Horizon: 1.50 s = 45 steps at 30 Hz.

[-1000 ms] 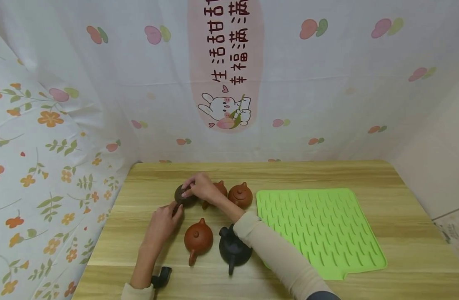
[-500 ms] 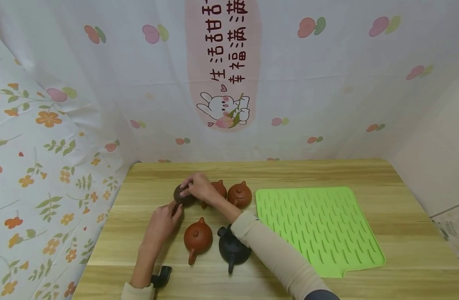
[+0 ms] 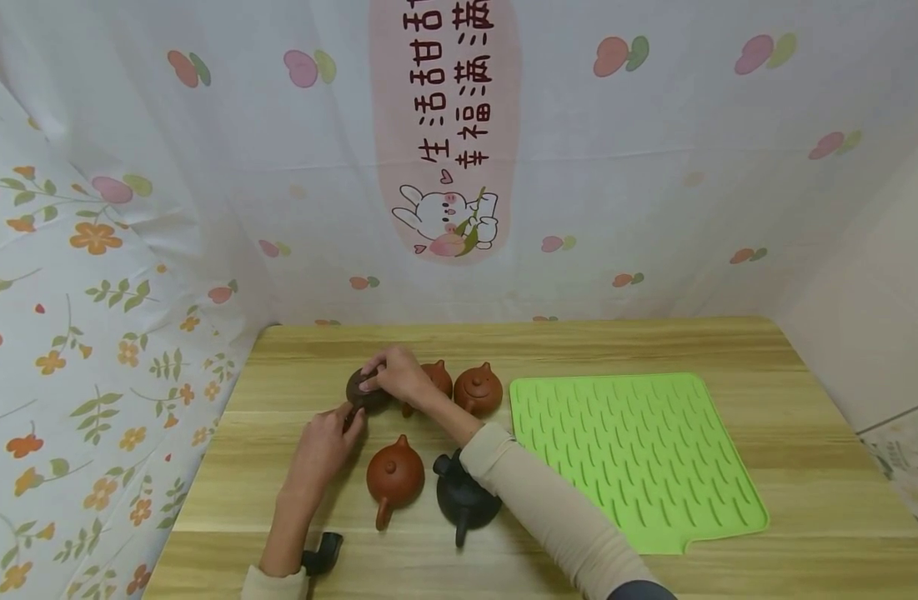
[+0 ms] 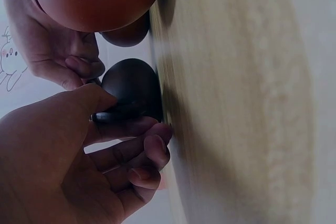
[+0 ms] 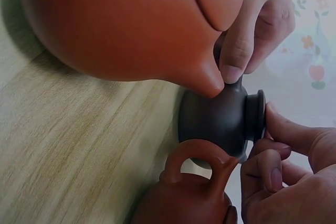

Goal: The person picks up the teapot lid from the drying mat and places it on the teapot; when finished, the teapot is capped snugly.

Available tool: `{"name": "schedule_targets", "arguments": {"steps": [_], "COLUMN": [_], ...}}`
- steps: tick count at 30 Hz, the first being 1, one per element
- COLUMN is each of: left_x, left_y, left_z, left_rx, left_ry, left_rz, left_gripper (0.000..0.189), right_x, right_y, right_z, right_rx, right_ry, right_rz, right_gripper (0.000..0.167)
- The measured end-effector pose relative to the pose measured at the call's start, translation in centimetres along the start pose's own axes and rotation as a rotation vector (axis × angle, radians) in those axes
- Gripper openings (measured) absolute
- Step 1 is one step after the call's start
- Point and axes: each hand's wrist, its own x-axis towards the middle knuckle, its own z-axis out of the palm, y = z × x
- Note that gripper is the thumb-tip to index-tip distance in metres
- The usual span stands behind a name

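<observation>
At the back left of the wooden table, a small dark brown teapot stands between both hands. My left hand pinches its handle between thumb and forefinger, the other fingers loosely bent in the left wrist view. From the right, my right hand reaches across to the top of the pot. In the right wrist view its thumb and fingers pinch at the dark lid, which sits at the mouth of the pot; the lid's knob is hidden by the fingers.
A reddish-brown teapot and a larger black teapot stand in front, the latter partly under the right sleeve. Two more reddish-brown teapots stand behind the right forearm. A green ridged mat lies to the right. Patterned cloth hangs behind.
The head view has shifted slightly. Both hands keep their places at the dark brown teapot, and the other teapots stay where they were.
</observation>
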Motion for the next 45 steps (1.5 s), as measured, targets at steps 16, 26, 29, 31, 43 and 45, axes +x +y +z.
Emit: {"name": "schedule_targets", "arguments": {"steps": [16,26,29,31,43,45], "left_x": [0.0,-0.1,0.2,0.3,0.5,0.4], "left_y": [0.2,0.4,0.3,0.2,1.1,0.7], "left_z": [0.0,0.0,0.2,0.4,-0.1,-0.3], "left_rx": [0.006,0.018,0.014,0.011,-0.008,-0.004], "left_ry": [0.012,0.013,0.016,0.020,0.045,0.014], "left_rz": [0.009,0.013,0.025,0.032,0.061,0.042], "left_gripper": [0.025,0.025,0.026,0.026,0.028,0.032], "right_x": [0.5,0.3,0.4,0.4,-0.1,-0.9], "right_y": [0.3,0.0,0.1,0.1,-0.1,-0.6], "right_z": [0.5,0.6,0.6,0.6,-2.0,-3.3], "right_rx": [-0.100,-0.186,-0.218,-0.231,-0.171,-0.129], "right_ry": [0.051,0.050,0.058,0.066,-0.010,-0.036], "right_rz": [0.045,0.010,-0.008,-0.002,-0.079,-0.139], "right_gripper": [0.007,0.007,0.007,0.007,0.025,0.028]}}
